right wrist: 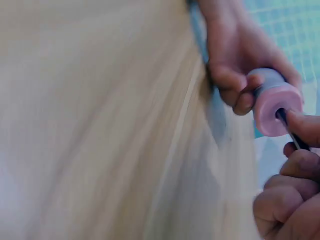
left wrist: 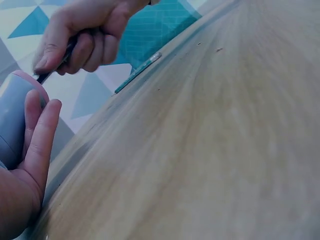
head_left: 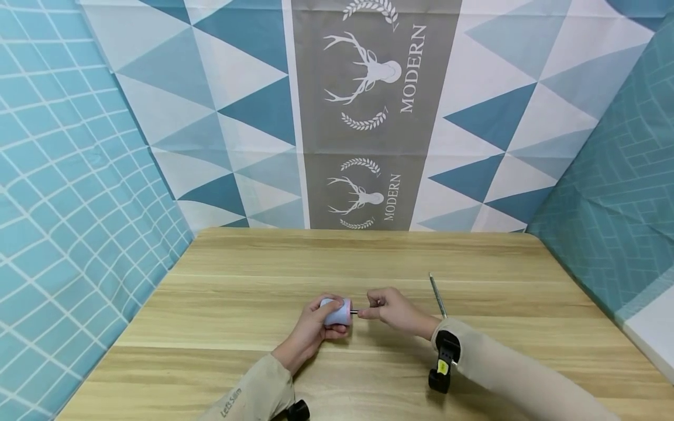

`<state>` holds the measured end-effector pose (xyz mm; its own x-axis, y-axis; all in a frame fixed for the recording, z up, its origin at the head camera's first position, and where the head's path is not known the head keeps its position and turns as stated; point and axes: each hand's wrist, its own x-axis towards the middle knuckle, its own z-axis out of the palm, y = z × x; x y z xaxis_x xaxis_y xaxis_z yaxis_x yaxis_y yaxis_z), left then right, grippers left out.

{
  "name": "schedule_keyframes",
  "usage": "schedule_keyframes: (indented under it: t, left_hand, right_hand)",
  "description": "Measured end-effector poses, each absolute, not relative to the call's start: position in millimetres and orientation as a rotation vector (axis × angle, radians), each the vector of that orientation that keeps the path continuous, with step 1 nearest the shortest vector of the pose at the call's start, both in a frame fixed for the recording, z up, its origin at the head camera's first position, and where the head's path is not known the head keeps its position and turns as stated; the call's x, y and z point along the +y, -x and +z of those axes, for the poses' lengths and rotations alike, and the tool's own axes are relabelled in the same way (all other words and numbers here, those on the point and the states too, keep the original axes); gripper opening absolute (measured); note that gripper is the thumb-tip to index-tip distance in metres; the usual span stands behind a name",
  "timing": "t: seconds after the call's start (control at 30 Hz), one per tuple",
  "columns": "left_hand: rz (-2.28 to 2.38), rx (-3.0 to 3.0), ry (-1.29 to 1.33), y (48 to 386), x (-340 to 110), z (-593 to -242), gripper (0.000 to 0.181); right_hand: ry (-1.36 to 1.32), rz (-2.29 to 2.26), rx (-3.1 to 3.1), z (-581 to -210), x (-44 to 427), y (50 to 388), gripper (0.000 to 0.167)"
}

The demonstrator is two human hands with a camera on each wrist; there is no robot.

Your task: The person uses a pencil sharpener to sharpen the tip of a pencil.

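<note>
My left hand [head_left: 310,328] grips a small pale blue pencil sharpener [head_left: 336,314] with a pink end, holding it on its side above the table. In the right wrist view the round pink face [right wrist: 266,114] has a hole in its middle. A dark pencil [right wrist: 296,137] has its tip in that hole. My right hand [head_left: 395,310] pinches the pencil between thumb and curled fingers, close to the sharpener; most of the shaft is hidden in the hand. A second, patterned pencil [left wrist: 138,73] lies on the table beyond my right wrist.
The wooden table [head_left: 237,292] stretches out on all sides of the hands. Patterned cloths hang at the back [head_left: 363,146], left and right. A wrist camera [head_left: 439,374] hangs under the right sleeve, low over the tabletop.
</note>
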<state>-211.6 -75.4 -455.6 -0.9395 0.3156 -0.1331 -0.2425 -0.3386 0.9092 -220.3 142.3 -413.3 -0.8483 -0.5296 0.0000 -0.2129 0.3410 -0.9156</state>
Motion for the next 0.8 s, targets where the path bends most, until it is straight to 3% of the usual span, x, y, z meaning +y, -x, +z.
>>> schedule_keyframes:
  t: [0.17,0.37,0.5,0.7,0.8]
  left_hand:
    - [2.302,1.611,-0.129,211,-74,-458,0.018]
    - [2.298,1.611,-0.126,211,-74,-457,0.016]
    - [2.306,1.585,-0.118,212,-73,-456,0.012]
    - [2.324,1.543,-0.094,214,-74,-456,0.010]
    - [2.332,1.537,-0.074,214,-76,-457,0.010]
  right_hand:
    - [0.197,-1.655,1.875,-416,146,224,0.040]
    - [0.217,-1.577,1.858,-411,149,226,0.035]
    - [0.557,-1.420,2.158,-400,156,223,0.028]
    - [1.360,-0.810,2.739,-388,162,217,0.006]
    - [1.708,-0.464,2.894,-390,160,216,0.006]
